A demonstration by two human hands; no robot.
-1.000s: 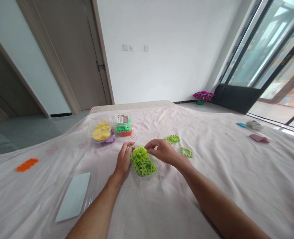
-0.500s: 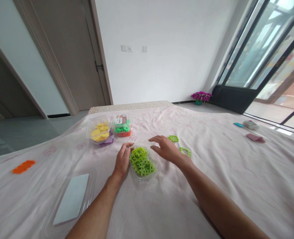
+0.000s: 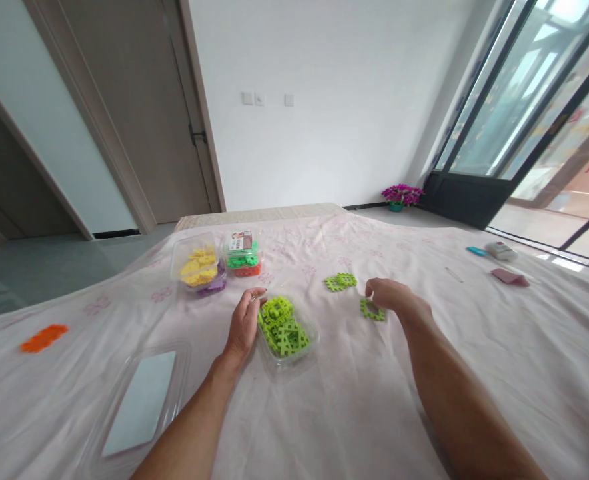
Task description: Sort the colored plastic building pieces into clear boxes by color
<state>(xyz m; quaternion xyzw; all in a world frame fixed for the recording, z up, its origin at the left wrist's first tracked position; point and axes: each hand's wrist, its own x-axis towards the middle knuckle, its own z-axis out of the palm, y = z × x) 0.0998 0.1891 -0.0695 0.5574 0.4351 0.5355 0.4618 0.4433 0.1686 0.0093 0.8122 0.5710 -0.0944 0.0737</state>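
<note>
A clear plastic box [image 3: 310, 347] filled with light green toothed building pieces [image 3: 282, 325] rests on the cloth in front of me. My left hand [image 3: 246, 321] grips its left side, fingers at the far corner. To the right, my right hand [image 3: 392, 293] is bent down over a green square frame piece [image 3: 373, 312], fingertips at its far edge; the thumb is mostly hidden. Between box and right hand, two flat green lattice pieces [image 3: 339, 282] lie side by side, touching or overlapping.
A clear lid with a white label [image 3: 142, 403] lies at the near left, beyond it an orange piece [image 3: 43, 338]. Clear boxes of yellow pieces [image 3: 199, 267] and green pieces [image 3: 242, 260] stand at the back, purple and red ones under them. A pink cloth [image 3: 510, 277] lies far right.
My right hand has moved right, from beside the box to the green frame piece. A second lattice piece now lies left of the first. My left hand stays at the box.
</note>
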